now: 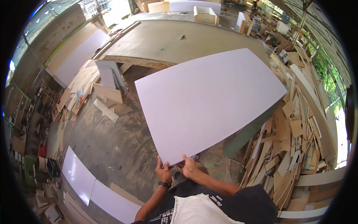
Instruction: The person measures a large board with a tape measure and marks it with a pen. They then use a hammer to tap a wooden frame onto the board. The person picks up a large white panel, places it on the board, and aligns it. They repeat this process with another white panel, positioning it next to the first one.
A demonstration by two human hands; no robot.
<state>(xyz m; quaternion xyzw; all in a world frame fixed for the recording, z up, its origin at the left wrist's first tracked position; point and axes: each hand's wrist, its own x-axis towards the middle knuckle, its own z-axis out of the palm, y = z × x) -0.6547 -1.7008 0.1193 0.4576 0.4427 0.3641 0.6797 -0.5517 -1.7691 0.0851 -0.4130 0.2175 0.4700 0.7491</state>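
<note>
A large white rectangular board [209, 100] spreads out in front of me, its near corner close to my body. My left hand [163, 172] grips that corner at its left side, a dark band on the wrist. Just to the right, my right hand [189, 167] holds the near edge with the thumb on top; its other fingers are hidden beneath. The board's far part overlaps the big worktable [156, 39] in view; whether it rests there, I cannot tell. Under its right side shows a green panel [250, 130].
Scrap wood strips and offcuts [283, 149] are heaped along the right. Two white panels [79, 173] lie at lower left. Grey panels [108, 76] stand by the table's left end, with loose wood pieces [106, 110] on the dark floor. A white-faced sheet [80, 56] leans at far left.
</note>
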